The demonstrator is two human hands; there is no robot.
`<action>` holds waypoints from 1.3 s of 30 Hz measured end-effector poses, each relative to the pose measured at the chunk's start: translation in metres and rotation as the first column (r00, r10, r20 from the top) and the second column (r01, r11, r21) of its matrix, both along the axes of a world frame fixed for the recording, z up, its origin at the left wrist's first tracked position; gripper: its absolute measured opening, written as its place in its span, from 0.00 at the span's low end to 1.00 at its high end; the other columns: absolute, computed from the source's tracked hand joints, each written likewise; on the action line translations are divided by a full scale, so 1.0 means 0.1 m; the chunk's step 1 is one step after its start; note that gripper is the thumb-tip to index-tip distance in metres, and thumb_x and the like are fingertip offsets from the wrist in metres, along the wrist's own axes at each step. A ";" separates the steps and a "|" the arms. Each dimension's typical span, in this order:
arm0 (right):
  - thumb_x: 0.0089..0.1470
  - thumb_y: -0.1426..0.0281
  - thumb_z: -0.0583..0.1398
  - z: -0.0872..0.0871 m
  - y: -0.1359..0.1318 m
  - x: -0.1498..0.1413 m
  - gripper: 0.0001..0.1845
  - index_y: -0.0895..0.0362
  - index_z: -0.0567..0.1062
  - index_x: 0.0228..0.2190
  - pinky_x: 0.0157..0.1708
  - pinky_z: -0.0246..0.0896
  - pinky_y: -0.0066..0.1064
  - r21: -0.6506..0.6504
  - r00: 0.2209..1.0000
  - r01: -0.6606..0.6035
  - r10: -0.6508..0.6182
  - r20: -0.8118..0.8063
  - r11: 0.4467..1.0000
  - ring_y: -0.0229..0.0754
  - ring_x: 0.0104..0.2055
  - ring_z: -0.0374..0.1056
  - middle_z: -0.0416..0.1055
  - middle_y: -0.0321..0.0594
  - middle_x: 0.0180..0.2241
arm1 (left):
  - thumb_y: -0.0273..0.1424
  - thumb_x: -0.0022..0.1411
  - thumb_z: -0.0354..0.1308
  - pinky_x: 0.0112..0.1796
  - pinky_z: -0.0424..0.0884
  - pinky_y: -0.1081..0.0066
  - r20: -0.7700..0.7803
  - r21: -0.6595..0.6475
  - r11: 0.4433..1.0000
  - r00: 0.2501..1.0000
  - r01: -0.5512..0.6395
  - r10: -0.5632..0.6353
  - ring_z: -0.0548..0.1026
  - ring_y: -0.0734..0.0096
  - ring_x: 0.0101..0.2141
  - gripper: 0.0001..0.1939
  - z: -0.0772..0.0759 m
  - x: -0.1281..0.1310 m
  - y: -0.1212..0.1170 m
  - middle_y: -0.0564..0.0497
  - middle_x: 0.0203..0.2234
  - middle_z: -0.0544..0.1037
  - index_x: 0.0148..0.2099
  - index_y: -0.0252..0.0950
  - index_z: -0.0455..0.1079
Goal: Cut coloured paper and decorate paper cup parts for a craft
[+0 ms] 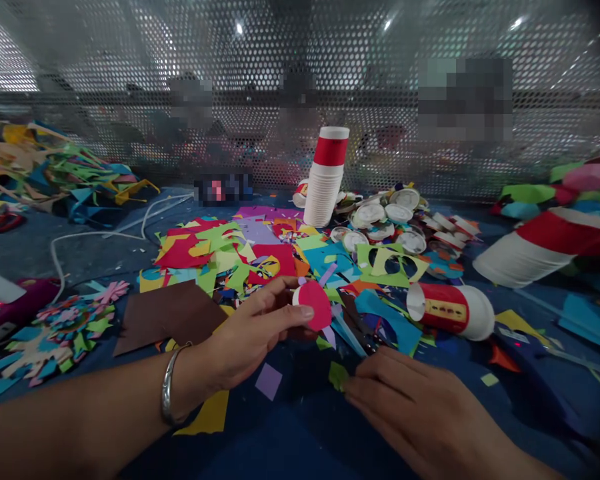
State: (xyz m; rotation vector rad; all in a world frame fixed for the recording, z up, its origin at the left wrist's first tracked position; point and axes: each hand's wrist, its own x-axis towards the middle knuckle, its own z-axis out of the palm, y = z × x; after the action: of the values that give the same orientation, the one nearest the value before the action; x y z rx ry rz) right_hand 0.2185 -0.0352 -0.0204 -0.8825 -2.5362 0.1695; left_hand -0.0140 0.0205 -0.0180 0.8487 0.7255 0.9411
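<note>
My left hand (250,333), wearing a silver bangle, is closed on a pink paper disc (316,303). The disc has a white edge on one side, and narrow purple paper strips (329,272) stick out from behind it. To its right and nearer to me, my right hand (410,400) has its fingertips together at a small green paper piece (338,375). Just beyond those fingers lie a light-blue paper strip (349,335) and a dark tool, partly hidden. A purple paper square (269,381) rests on the blue tabletop between my hands.
Coloured paper scraps (220,243) cover the middle. A tall cup stack (324,180) stands behind, beside a heap of cut cup bottoms (375,217). Tipped red-and-white cups (450,310) lie right. Paper flowers (65,327), a purple power strip (35,303) and a white cable (95,235) are left.
</note>
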 end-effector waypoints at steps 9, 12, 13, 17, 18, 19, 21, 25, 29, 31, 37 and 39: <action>0.60 0.75 0.60 0.14 -0.01 0.01 0.07 0.52 0.76 0.31 0.28 0.68 0.24 -0.301 0.966 0.106 -0.170 -0.194 0.948 0.34 0.29 0.72 0.74 0.33 0.29 | 0.28 0.57 0.69 0.41 0.73 0.65 -0.019 -0.024 0.999 0.999 0.031 -0.032 0.76 0.67 0.37 0.23 0.02 0.01 -0.01 0.47 0.41 0.77 0.54 0.35 0.69; 0.60 0.75 0.61 0.14 -0.01 0.00 0.07 0.52 0.77 0.33 0.31 0.69 0.23 -0.322 0.960 0.085 -0.165 -0.228 0.943 0.34 0.32 0.73 0.76 0.33 0.31 | 0.28 0.57 0.69 0.39 0.73 0.67 -0.026 -0.022 0.999 0.998 0.048 -0.049 0.75 0.68 0.37 0.23 0.05 0.01 -0.02 0.46 0.41 0.76 0.54 0.33 0.69; 0.60 0.75 0.60 0.13 -0.02 0.00 0.07 0.51 0.78 0.35 0.33 0.70 0.23 -0.332 0.958 0.076 -0.161 -0.238 0.940 0.35 0.33 0.74 0.77 0.33 0.33 | 0.28 0.57 0.68 0.38 0.73 0.68 -0.031 -0.028 0.998 0.998 0.054 -0.055 0.75 0.69 0.36 0.23 0.06 0.01 -0.02 0.46 0.40 0.76 0.54 0.33 0.68; 0.62 0.70 0.61 0.12 -0.01 0.01 0.07 0.49 0.79 0.36 0.34 0.69 0.23 -0.426 0.950 0.128 -0.235 -0.207 0.896 0.36 0.34 0.75 0.78 0.32 0.33 | 0.28 0.58 0.67 0.37 0.74 0.69 -0.051 -0.075 0.996 0.997 0.051 -0.055 0.76 0.70 0.33 0.26 0.10 0.02 -0.05 0.48 0.37 0.76 0.57 0.33 0.65; 0.62 0.69 0.61 0.12 -0.01 0.02 0.06 0.49 0.80 0.35 0.32 0.68 0.23 -0.457 0.944 0.155 -0.267 -0.192 0.876 0.35 0.32 0.75 0.78 0.31 0.32 | 0.28 0.58 0.67 0.37 0.74 0.68 -0.051 -0.084 0.995 0.997 0.046 -0.050 0.76 0.71 0.32 0.25 0.11 0.02 -0.05 0.48 0.37 0.76 0.57 0.33 0.65; 0.61 0.68 0.62 0.12 0.00 0.02 0.06 0.49 0.80 0.33 0.31 0.67 0.23 -0.482 0.936 0.180 -0.300 -0.182 0.857 0.35 0.31 0.74 0.77 0.31 0.30 | 0.28 0.59 0.66 0.37 0.75 0.68 -0.043 -0.086 0.995 0.998 0.040 -0.044 0.76 0.70 0.31 0.24 0.12 0.02 -0.06 0.47 0.36 0.77 0.56 0.32 0.66; 0.60 0.67 0.63 0.12 0.02 0.01 0.06 0.49 0.79 0.31 0.29 0.66 0.23 -0.518 0.919 0.211 -0.349 -0.184 0.829 0.35 0.29 0.73 0.76 0.30 0.28 | 0.28 0.59 0.65 0.38 0.75 0.67 -0.022 -0.099 0.995 0.999 0.034 -0.036 0.76 0.70 0.31 0.18 0.12 0.03 -0.06 0.47 0.35 0.77 0.51 0.32 0.68; 0.59 0.67 0.63 0.12 0.05 -0.01 0.06 0.50 0.78 0.30 0.28 0.64 0.23 -0.522 0.905 0.215 -0.369 -0.212 0.826 0.35 0.28 0.71 0.75 0.30 0.27 | 0.28 0.59 0.64 0.35 0.76 0.68 0.002 -0.165 0.983 0.997 0.080 -0.081 0.76 0.68 0.30 0.09 0.11 0.03 -0.05 0.48 0.30 0.76 0.42 0.31 0.71; 0.60 0.68 0.63 0.12 0.04 0.00 0.05 0.50 0.78 0.31 0.29 0.65 0.24 -0.450 0.912 0.204 -0.336 -0.236 0.869 0.35 0.29 0.72 0.76 0.30 0.28 | 0.30 0.61 0.61 0.33 0.75 0.72 0.012 -0.170 0.971 0.986 0.165 -0.165 0.76 0.70 0.30 0.09 0.07 0.02 -0.06 0.46 0.33 0.77 0.42 0.30 0.74; 0.60 0.70 0.63 0.12 0.03 0.01 0.04 0.49 0.78 0.34 0.31 0.67 0.23 -0.381 0.916 0.187 -0.301 -0.265 0.905 0.35 0.32 0.73 0.76 0.30 0.31 | 0.31 0.61 0.61 0.33 0.74 0.72 -0.008 -0.198 0.967 0.986 0.161 -0.166 0.77 0.69 0.30 0.10 0.05 0.03 -0.07 0.45 0.33 0.78 0.42 0.30 0.75; 0.60 0.74 0.63 0.10 -0.01 0.03 0.06 0.51 0.76 0.38 0.33 0.70 0.21 -0.203 0.933 0.151 -0.207 -0.294 0.967 0.34 0.34 0.74 0.76 0.33 0.34 | 0.31 0.61 0.60 0.31 0.74 0.75 -0.017 -0.294 0.947 0.990 0.126 -0.137 0.79 0.68 0.29 0.09 0.05 0.06 -0.07 0.44 0.29 0.79 0.37 0.28 0.76; 0.60 0.74 0.62 0.10 -0.01 0.03 0.06 0.51 0.76 0.38 0.34 0.70 0.21 -0.170 0.934 0.162 -0.207 -0.291 0.972 0.35 0.35 0.74 0.76 0.34 0.34 | 0.31 0.63 0.58 0.30 0.74 0.75 -0.023 -0.337 0.936 0.993 0.099 -0.113 0.79 0.69 0.28 0.10 0.08 0.08 -0.07 0.44 0.30 0.80 0.38 0.28 0.77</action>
State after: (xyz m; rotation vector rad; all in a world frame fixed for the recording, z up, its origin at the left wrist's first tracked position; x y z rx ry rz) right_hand 0.2213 -0.0364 -0.0102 -1.0553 -2.1600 0.4027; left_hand -0.0063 0.0131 -0.0100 0.6004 0.8399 0.6793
